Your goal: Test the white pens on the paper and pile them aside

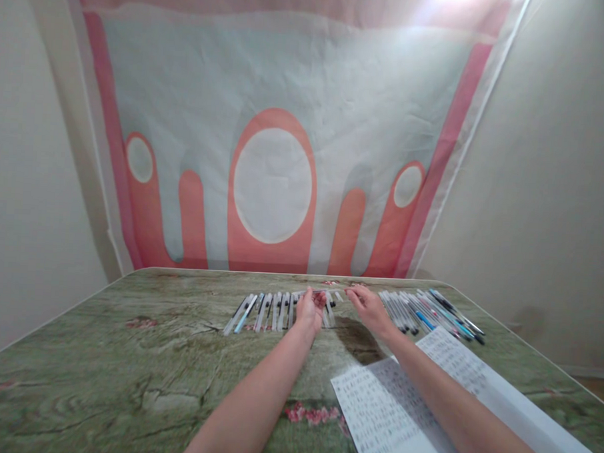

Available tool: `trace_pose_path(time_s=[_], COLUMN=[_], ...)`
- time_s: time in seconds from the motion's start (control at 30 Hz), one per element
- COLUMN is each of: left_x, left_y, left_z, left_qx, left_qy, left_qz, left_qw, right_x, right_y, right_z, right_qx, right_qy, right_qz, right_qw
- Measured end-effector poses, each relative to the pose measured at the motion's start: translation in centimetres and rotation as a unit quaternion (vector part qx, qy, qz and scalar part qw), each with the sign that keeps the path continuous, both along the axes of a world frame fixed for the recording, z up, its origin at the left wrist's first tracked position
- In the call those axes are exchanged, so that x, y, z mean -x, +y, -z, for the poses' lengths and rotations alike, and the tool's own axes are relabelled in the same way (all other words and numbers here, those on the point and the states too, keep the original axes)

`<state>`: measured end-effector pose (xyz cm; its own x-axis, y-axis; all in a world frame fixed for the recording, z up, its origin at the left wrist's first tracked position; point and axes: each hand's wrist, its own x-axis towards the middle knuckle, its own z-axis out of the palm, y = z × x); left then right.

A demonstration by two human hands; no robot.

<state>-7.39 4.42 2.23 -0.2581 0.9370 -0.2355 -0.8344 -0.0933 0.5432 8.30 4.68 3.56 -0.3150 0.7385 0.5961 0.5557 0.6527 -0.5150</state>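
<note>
My left hand (310, 310) is raised over the row of pens with its palm turned up and its fingers curled. A thin, clear pen (332, 292) lies across its fingers and points to the right. My right hand (369, 308) is closed in a pinch at the right end of this pen; its fingertips are too small to show exactly what they grip. Below and to the left, several clear pens (274, 312) lie side by side in a spaced row. Near its left end is a light blue pen (246, 314). My left hand hides part of the row.
Right of my right hand lies a looser group of pens (403, 312), some with blue or black parts. Handwritten sheets of paper (389, 410) are under my right forearm. The wood-patterned table (139, 386) ends at a patterned cloth backdrop (272, 192).
</note>
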Motion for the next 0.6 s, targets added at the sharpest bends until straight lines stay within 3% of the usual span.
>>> trace_pose_path(time_s=[0.13,0.27,0.6], left_x=[0.4,0.3,0.4], left_y=[0.0,-0.1,0.1], left_z=[0.0,0.0,0.1], left_qx=[-0.011,-0.012,0.003], left_qy=[-0.019,-0.015,-0.005], left_qz=[-0.004,-0.004,-0.011], left_qw=[1.000,1.000,1.000], right_x=[0.0,0.5,0.4], right_y=[0.9,1.1,1.0], right_z=[2.5,3.9,4.0], right_qx=[-0.065,-0.074,-0.065], right_qy=[-0.135,-0.201,-0.213], right_qz=[-0.033,-0.039,-0.041], right_qw=[0.988,0.976,0.974])
